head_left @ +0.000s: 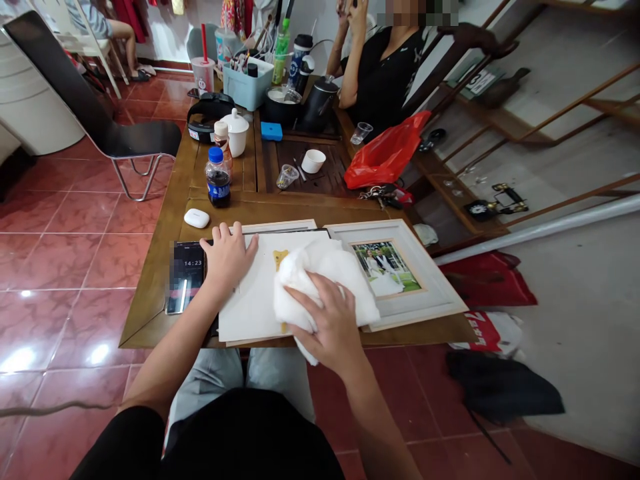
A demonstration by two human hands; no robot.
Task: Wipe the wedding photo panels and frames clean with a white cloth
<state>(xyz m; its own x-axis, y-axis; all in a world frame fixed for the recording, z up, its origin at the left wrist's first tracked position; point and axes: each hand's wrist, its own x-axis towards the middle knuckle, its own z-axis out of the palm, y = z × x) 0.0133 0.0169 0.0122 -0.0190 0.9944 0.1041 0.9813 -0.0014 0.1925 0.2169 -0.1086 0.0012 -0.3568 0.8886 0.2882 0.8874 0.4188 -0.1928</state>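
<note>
A white flat panel (250, 300) lies at the table's front edge, over a dark-edged frame. My left hand (227, 257) rests open on its upper left part, fingers spread. My right hand (330, 323) is closed on a bunched white cloth (350, 270), pressed against the panel's right side. The cloth hides that part of the panel and overlaps the frame beside it. A yellow-brown flat piece (279, 258) shows at the cloth's upper left edge; the rest of it is covered. To the right lies a pale picture frame (440, 287) with a wedding photo (387, 267).
A phone (185, 277) and white earbud case (197, 218) lie left on the wooden table (150, 293). Farther back stand a blue-capped bottle (218, 179), lidded white cup (236, 132) and red plastic bag (385, 157). A person in black (383, 83) is across the table.
</note>
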